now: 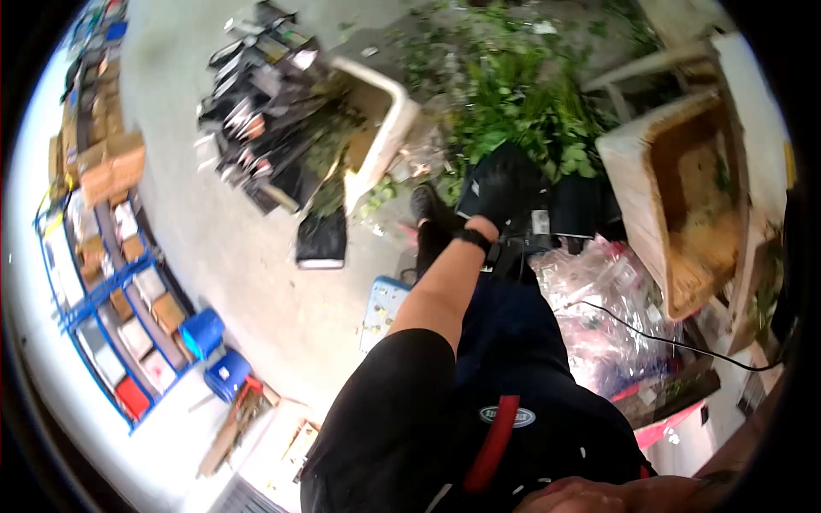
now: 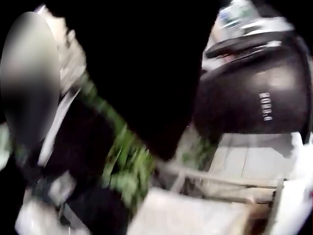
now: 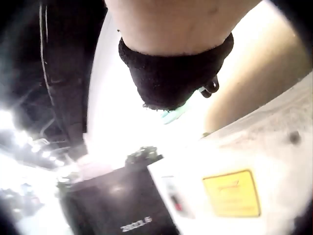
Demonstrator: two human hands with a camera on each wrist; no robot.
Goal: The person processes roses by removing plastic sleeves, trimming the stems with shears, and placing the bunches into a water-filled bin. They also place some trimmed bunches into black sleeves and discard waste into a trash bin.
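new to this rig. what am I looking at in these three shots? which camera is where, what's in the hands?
No robot here: a person wears three cameras. The head view looks down, fisheye, over a concrete floor. The left hand, in a black glove, reaches down to a heap of green leafy plants by a black bag. Whether it grips anything cannot be told. Around it are white foam boxes, clear plastic bags, a pile of black trays and blue shelving with cartons.

The left wrist view is blurred: greenery, dark shapes, pale box edges. The right wrist view shows only a wrist in a black cuff above a white surface bearing a yellow label; that hand's fingers are out of frame.
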